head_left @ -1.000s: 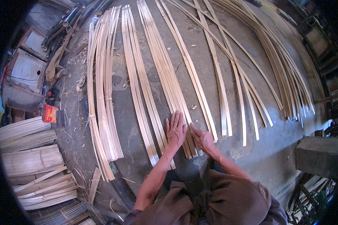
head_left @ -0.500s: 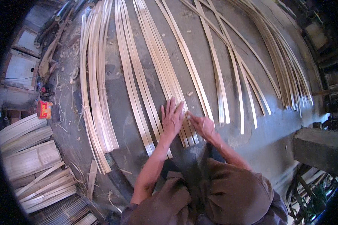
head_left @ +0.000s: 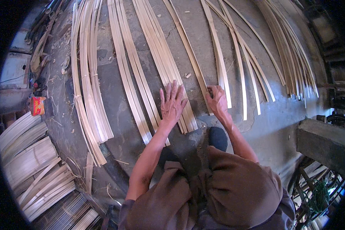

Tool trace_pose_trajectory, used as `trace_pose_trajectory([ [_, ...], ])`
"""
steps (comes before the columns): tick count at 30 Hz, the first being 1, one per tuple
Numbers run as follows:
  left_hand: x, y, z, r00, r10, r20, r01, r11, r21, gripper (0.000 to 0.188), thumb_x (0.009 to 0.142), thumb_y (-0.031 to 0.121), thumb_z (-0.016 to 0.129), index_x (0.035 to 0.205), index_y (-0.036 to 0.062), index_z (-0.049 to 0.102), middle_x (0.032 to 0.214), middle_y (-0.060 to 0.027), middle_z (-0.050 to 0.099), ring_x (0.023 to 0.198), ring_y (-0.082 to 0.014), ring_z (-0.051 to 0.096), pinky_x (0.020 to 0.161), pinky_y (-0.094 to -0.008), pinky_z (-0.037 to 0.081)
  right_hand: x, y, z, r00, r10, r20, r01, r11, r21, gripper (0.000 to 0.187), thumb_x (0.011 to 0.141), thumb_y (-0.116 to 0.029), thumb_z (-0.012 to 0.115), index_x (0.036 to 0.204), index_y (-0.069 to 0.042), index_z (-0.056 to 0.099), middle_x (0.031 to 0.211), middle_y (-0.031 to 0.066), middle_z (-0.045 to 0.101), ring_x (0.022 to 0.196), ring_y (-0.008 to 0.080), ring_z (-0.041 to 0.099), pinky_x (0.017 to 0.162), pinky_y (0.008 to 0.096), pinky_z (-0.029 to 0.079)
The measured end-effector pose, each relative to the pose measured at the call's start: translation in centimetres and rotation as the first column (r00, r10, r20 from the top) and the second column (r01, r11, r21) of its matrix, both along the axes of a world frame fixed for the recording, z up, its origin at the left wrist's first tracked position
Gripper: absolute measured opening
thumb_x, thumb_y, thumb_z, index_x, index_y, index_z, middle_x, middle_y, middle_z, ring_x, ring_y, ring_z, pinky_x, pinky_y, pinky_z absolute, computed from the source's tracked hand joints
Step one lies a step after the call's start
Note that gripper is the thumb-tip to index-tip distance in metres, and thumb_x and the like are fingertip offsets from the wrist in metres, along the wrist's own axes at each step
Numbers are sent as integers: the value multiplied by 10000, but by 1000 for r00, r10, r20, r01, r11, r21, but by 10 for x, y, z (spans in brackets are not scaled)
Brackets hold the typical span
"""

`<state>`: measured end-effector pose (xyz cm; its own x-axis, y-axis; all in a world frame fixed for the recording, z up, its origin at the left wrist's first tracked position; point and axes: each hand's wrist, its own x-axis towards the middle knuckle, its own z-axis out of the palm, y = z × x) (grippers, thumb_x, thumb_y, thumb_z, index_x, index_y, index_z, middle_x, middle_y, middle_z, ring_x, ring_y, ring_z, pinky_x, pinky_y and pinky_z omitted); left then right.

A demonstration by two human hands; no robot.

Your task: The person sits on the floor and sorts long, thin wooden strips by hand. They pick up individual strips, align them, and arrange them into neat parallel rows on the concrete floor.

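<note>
My left hand [head_left: 172, 105] lies with its fingers spread on a flat row of pale bamboo strips [head_left: 157, 48], laid side by side on the floor. To its right, my right hand [head_left: 218, 101] is closed, thumb and fingers pinching the edge of a long bamboo strip [head_left: 191, 53] near its close end. That strip looks tipped partly on edge, and its far part runs toward the top of the view. Left of my left hand lie two narrower rows of strips [head_left: 122, 65]. Single strips [head_left: 219, 61] lie just right of my right hand.
Tied strip bundles [head_left: 92, 76] lie at left, and a thick bundle [head_left: 291, 57] at far right. Stacked split bamboo [head_left: 30, 157] and a red tin [head_left: 37, 105] stand at lower left. A concrete block [head_left: 322, 142] juts in at right. My dark shoe [head_left: 217, 138] is close by.
My right hand has moved right, off the middle row, and taken hold of the strip beside it, which has tipped. The left hand stays on the row, its fingers more spread.
</note>
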<state>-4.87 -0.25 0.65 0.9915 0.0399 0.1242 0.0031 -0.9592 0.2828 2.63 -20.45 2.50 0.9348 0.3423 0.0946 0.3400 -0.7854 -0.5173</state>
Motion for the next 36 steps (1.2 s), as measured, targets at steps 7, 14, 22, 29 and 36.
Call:
trace_pose_trajectory([
  [7,-2,5,2,995,-2,-100,0,1000,-18,632,943,393,530,1482,110,361,1573,-86,264,1463,-294,206,1169,-567,134,-1,10,25,971,-111,-213,143,980,141,356,868,-175,622,1195,-88,510,799,210,611,729,408,627,629,492,483],
  [14,-2,4,5,994,-18,-103,14,999,-40,653,933,349,552,1494,109,323,1571,-106,251,1463,-311,192,1168,-574,133,-5,15,26,969,-206,-133,232,946,227,388,931,-180,604,1301,-77,546,690,236,604,588,347,614,546,417,480],
  [22,0,2,8,999,-16,-46,15,999,-29,618,929,328,556,1461,68,377,1548,-121,289,1446,-341,217,1156,-587,157,-41,31,-4,985,-69,-158,124,923,365,446,964,-203,592,1388,-96,505,698,196,561,592,193,517,568,355,459],
  [29,2,-1,2,999,-38,-11,38,998,-49,657,895,324,596,1456,56,383,1562,-107,272,1451,-365,199,1168,-581,127,-49,43,-17,932,-8,-363,160,906,391,478,958,-232,590,1385,-44,488,914,285,642,799,261,674,688,361,511],
  [36,0,-2,7,999,-25,-27,22,994,-110,626,920,297,569,1455,39,370,1552,-124,278,1437,-397,208,1150,-618,149,-50,50,14,905,-32,-425,175,937,303,498,949,-198,596,1399,-34,459,911,293,641,783,271,673,663,400,501],
])
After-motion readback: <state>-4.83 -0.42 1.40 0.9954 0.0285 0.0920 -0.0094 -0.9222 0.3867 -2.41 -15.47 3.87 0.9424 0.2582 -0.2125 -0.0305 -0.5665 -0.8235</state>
